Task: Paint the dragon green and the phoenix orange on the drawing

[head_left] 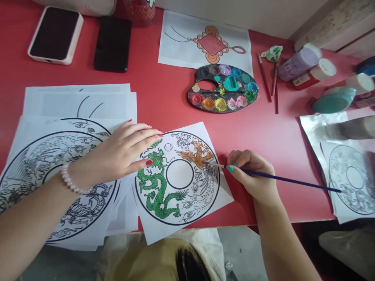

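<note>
A round dragon-and-phoenix colouring sheet lies at the red table's near edge, its dragon painted green and its phoenix partly orange. My left hand lies flat on the sheet's left corner, fingers stretched out, a pearl bracelet on the wrist. My right hand pinches a thin blue-handled paintbrush. The brush tip touches the orange phoenix at the sheet's upper right.
A dark paint palette with several colour wells sits behind the sheet. Uncoloured printed sheets are stacked at left, more at right. Two phones lie at the back left; paint bottles and spare brushes are back right.
</note>
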{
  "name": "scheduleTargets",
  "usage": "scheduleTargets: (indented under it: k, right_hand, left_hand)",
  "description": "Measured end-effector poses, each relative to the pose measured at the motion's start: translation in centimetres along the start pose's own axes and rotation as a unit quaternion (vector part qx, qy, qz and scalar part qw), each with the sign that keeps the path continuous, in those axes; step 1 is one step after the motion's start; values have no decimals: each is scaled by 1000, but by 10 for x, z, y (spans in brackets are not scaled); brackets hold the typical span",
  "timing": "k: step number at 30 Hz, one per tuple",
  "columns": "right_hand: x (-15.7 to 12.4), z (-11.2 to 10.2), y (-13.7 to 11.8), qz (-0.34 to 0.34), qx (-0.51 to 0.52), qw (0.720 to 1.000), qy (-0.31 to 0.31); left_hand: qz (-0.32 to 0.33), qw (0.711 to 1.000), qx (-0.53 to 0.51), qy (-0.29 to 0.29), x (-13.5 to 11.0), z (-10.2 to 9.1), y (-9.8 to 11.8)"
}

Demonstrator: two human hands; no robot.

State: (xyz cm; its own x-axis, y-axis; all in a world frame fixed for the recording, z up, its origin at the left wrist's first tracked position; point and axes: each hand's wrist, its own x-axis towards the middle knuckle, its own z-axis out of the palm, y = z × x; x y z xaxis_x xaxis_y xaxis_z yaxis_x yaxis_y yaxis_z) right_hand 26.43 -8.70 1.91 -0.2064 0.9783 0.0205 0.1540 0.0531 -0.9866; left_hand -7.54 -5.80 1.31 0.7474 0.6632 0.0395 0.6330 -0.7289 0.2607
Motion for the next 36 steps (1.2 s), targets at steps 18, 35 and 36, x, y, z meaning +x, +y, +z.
scheduleTargets:
  k: [18, 35, 36]
  right_hand:
    - [0, 0, 1, -1, -5, 1000, -5]
    - [0, -1, 2, -7, -10, 1000, -3]
    - [0, -1, 2, -6, -14, 1000, -3]
  left_hand:
    - [-10, 1000, -21, -15, 1, -2, 1]
    - [-22, 999, -49, -11, 0, -2, 1]
    - [-21, 998, -50, -10, 0, -2, 1]
